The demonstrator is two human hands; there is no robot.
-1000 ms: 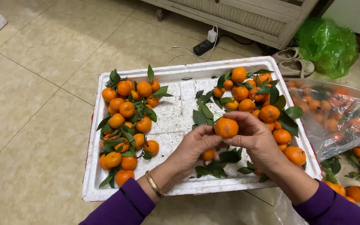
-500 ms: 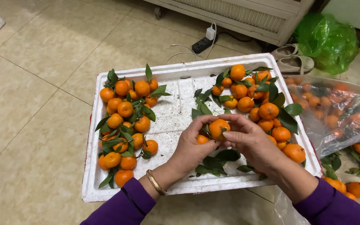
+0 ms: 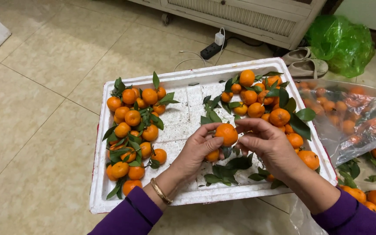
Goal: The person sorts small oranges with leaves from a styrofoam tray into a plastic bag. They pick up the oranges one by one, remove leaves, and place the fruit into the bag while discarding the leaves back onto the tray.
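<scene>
Tangerine (image 3: 226, 133) in our hands sits just right of the frame's centre, held above the middle of a white foam tray (image 3: 183, 82) that lies on the tiled floor (image 3: 44, 65). We pinch it from both sides: our left hand (image 3: 199, 150) curls its fingers and thumb against the fruit's left and lower face, and our right hand (image 3: 266, 146) closes its thumb and forefinger on the right side, the other fingers loosely bent. Both hands are closed on this one fruit. A second small tangerine (image 3: 213, 156) shows just below it, against the left palm; we cannot tell whether that hand grips it. A gold bangle (image 3: 160, 191) circles the left wrist, and purple sleeves (image 3: 127, 215) run off the bottom edge.

Loose green leaves (image 3: 227, 172) lie in the tray under our hands. One heap of leafy tangerines (image 3: 133, 130) fills the tray's left side, and another heap (image 3: 266, 100) fills its upper right corner. At the right of the frame, a clear plastic bag (image 3: 353, 117) holds more tangerines beside the tray. Above it, in the upper right, lie a pair of slippers (image 3: 305, 63) and a green plastic bag (image 3: 340, 41). At the top centre, a power strip (image 3: 209, 50) with a white plug rests on the floor before a pale cabinet (image 3: 240, 15).
</scene>
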